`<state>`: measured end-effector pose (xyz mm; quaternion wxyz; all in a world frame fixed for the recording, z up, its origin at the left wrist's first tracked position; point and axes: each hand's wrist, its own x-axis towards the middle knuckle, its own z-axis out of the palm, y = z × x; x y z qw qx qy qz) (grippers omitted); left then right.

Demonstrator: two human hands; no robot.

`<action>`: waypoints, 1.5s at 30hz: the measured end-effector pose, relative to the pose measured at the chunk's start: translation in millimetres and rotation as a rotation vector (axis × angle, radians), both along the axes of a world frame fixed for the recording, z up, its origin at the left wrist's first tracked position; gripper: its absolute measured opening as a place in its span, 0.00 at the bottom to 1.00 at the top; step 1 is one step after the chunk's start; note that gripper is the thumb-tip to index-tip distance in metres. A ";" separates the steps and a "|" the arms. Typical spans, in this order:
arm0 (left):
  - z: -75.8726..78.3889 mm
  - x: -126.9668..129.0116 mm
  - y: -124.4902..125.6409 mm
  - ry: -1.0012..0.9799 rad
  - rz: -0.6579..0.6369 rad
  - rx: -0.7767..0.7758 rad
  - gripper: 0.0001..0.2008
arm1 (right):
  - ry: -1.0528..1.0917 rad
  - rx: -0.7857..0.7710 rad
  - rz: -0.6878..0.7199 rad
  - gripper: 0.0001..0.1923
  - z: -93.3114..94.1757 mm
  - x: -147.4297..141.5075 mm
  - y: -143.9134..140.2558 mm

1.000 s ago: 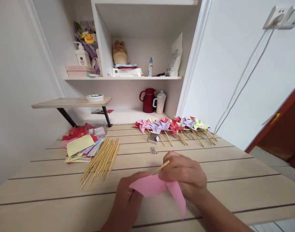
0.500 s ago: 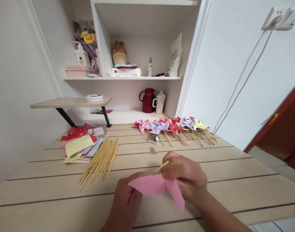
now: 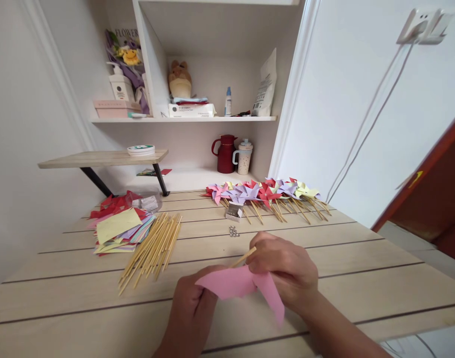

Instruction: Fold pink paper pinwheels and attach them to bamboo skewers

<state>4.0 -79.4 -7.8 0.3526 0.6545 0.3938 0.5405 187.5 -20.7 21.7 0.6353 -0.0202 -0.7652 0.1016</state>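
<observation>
Your left grip (image 3: 192, 298) pinches pink paper (image 3: 227, 285), right grip (image 3: 289, 271) closed on paper and stick (image 3: 242, 257); beads (image 3: 233, 231), then box (image 3: 233, 213), beyond the paper.

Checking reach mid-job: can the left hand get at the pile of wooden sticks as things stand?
Likely yes: the pile of sticks lies ahead and left of the left hand, only tabletop showing between, though that hand seems busy holding pink paper.

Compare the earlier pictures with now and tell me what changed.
The camera view swung slightly right; the drooping pink paper flap sits slightly higher in the picture. Left hand and right hand keep their grip. The loose thin tan wooden sticks and multicoloured paper pinwheels stayed put.
</observation>
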 end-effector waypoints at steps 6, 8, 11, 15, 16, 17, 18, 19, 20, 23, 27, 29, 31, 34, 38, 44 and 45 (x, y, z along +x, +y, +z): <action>5.1 4.4 -3.8 0.031 0.063 -0.003 0.14 | -0.010 -0.009 0.003 0.03 0.9 0.2 -0.5; 6.1 5.7 -5.4 0.046 0.070 0.016 0.14 | -0.014 -0.016 0.011 0.03 1.1 0.4 -0.4; 7.1 6.8 -6.5 0.062 0.090 0.046 0.14 | -0.006 -0.013 0.020 0.03 1.1 0.5 -0.2; 5.7 4.9 -5.3 0.091 0.068 0.072 0.14 | 0.006 -0.014 0.024 0.03 0.2 0.5 -0.2; 5.0 4.1 -4.6 0.094 0.064 0.067 0.14 | 0.008 -0.019 0.024 0.03 -0.1 0.5 -0.3; 4.4 3.3 -3.7 0.093 0.067 0.058 0.14 | 0.010 -0.024 0.023 0.03 -0.4 0.5 -0.4; 3.9 2.6 -3.0 0.084 0.078 0.049 0.14 | 0.013 -0.028 0.023 0.03 -0.6 0.6 -0.5; 3.6 1.9 -2.2 0.073 0.089 0.039 0.13 | 0.014 -0.029 0.024 0.04 -0.7 0.7 -0.6; 3.4 1.5 -1.6 0.060 0.099 0.032 0.13 | 0.014 -0.028 0.024 0.04 -0.8 0.9 -0.6; 2.9 0.8 -1.0 0.049 0.109 0.022 0.13 | 0.010 -0.024 0.027 0.04 -0.5 1.1 -0.9; 0.2 0.2 -2.2 0.072 0.098 0.012 0.13 | 0.007 -0.027 0.026 0.04 1.4 0.6 -1.7; -1.0 0.2 -3.1 0.070 0.100 0.023 0.13 | -0.001 -0.020 0.018 0.05 2.5 0.3 -2.1; -0.9 0.7 -3.8 0.065 0.103 0.035 0.13 | -0.006 -0.020 0.009 0.05 3.3 0.0 -2.3; 1.5 2.0 -4.1 0.059 0.067 0.046 0.14 | -0.011 -0.025 0.002 0.05 3.5 -0.1 -2.4; 4.8 3.6 -3.5 0.037 0.051 0.050 0.14 | -0.012 -0.030 0.002 0.04 2.8 0.0 -2.3; 4.5 4.6 -3.9 0.036 0.047 0.037 0.14 | 0.005 -0.052 0.023 0.04 -0.1 0.2 -1.7; 4.2 4.6 -3.8 0.042 0.049 0.037 0.14 | 0.006 -0.056 0.022 0.04 -0.3 0.1 -1.6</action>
